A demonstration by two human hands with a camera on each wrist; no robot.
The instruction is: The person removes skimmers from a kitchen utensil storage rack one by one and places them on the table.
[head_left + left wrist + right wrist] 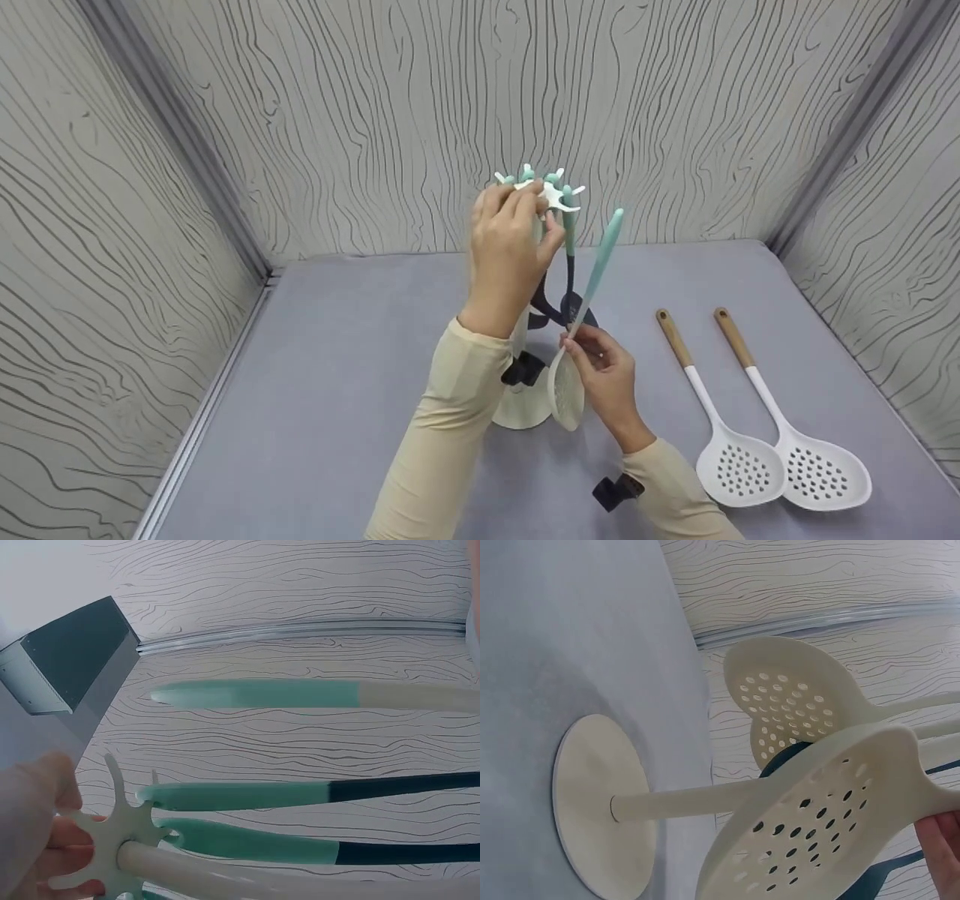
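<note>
Skimmer (568,391), pinched by the right hand (609,379), extends above and below it, cream, perforated, mint-handled; left hand (510,251) grips the rack's top (553,196).

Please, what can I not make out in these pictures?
Head view: pole of the cream round-based stand, partly behind the left hand and cream fabric sleeve.
Right wrist view: mint handle of the cream perforated skimmer and most of the right hand, cut off by the right edge.
Left wrist view: lower ends of two dark-shafted, mint-handled utensils, cut off by the right edge.
</note>
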